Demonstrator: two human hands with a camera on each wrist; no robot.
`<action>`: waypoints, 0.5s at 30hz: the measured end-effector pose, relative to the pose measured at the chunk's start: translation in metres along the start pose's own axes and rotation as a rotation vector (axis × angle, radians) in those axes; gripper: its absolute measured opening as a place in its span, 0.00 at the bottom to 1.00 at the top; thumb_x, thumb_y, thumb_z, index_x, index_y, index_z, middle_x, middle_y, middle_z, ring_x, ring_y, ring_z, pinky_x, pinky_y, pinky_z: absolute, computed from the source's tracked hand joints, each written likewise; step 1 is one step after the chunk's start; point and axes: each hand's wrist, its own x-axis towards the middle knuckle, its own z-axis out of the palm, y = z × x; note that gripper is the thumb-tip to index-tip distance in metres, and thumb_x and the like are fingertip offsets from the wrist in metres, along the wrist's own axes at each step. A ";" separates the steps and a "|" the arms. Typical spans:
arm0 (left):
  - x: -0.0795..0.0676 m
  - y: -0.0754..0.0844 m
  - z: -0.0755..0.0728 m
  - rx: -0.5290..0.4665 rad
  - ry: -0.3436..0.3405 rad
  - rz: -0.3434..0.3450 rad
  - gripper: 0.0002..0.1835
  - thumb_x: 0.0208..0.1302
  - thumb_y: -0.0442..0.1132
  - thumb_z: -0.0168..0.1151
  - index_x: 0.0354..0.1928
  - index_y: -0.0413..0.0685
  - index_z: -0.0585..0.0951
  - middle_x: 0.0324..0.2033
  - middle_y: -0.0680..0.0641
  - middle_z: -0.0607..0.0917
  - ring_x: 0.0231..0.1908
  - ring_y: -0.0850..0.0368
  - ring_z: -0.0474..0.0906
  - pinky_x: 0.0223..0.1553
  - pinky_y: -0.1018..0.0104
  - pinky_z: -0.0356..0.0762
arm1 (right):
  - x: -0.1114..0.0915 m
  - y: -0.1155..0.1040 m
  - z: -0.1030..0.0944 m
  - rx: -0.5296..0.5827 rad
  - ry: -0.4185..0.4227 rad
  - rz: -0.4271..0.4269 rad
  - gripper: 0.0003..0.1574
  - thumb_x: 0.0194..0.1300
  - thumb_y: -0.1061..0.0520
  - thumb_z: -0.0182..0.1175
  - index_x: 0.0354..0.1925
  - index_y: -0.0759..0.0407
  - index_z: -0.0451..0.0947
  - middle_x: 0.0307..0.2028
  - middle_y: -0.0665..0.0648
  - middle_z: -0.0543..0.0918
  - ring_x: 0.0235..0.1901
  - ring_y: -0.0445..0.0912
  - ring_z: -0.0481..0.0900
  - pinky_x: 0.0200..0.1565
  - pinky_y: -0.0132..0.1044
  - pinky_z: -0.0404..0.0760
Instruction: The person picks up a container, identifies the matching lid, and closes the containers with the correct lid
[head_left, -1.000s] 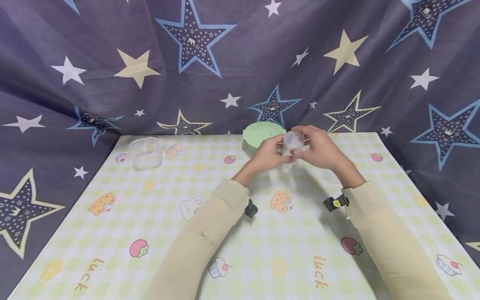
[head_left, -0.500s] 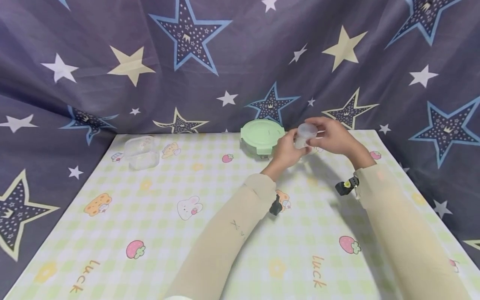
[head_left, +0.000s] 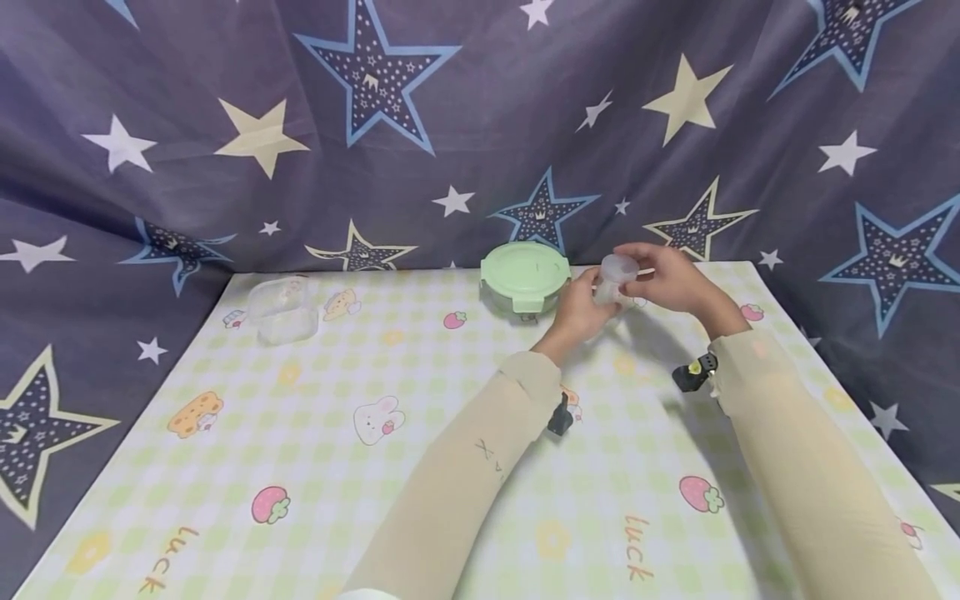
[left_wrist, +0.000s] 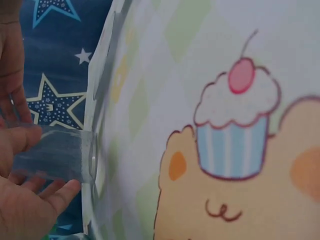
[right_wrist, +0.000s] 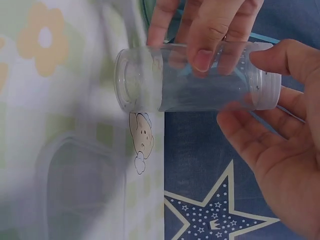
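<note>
A clear plastic jar (right_wrist: 185,95) stands upright between both hands near the table's back edge, its frosted lid (head_left: 619,267) on top. My left hand (head_left: 579,310) holds the jar's body, thumb on one side and fingers round the other. My right hand (head_left: 671,279) grips the lid at its rim, thumb and fingers on opposite sides. Nothing is visible inside the jar. Whether its base touches the table, I cannot tell. Just left of the jar sits a round glass food container with a green clip lid (head_left: 525,271).
A clear lidless-looking plastic box (head_left: 285,312) stands at the back left of the checked tablecloth (head_left: 315,467). Another clear, rounded container (right_wrist: 82,185) shows blurred in the right wrist view. A dark star-print curtain (head_left: 420,192) hangs right behind the table.
Both hands have moved the jar to the right, away from the green-lidded container, and it then dropped slightly. The head view has shifted a little. The right hand remains on the lid.
</note>
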 end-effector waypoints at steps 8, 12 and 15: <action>-0.004 0.005 -0.002 0.064 -0.012 -0.017 0.40 0.63 0.38 0.73 0.75 0.43 0.67 0.63 0.43 0.81 0.63 0.49 0.76 0.65 0.63 0.73 | -0.004 0.001 0.000 0.025 -0.010 0.013 0.37 0.63 0.68 0.65 0.70 0.70 0.68 0.63 0.70 0.76 0.61 0.64 0.77 0.56 0.49 0.83; -0.012 0.006 -0.012 0.122 -0.051 -0.042 0.43 0.62 0.39 0.73 0.76 0.42 0.64 0.63 0.43 0.81 0.61 0.50 0.78 0.63 0.65 0.76 | -0.006 0.001 0.001 0.049 -0.024 0.011 0.42 0.66 0.66 0.66 0.74 0.69 0.62 0.66 0.71 0.72 0.62 0.66 0.76 0.60 0.56 0.79; -0.018 0.005 -0.025 0.156 -0.094 -0.022 0.43 0.62 0.40 0.73 0.76 0.42 0.64 0.62 0.42 0.82 0.57 0.50 0.82 0.59 0.65 0.79 | -0.008 0.000 0.000 0.057 -0.022 0.023 0.46 0.67 0.64 0.67 0.76 0.66 0.58 0.68 0.70 0.69 0.62 0.68 0.74 0.61 0.59 0.77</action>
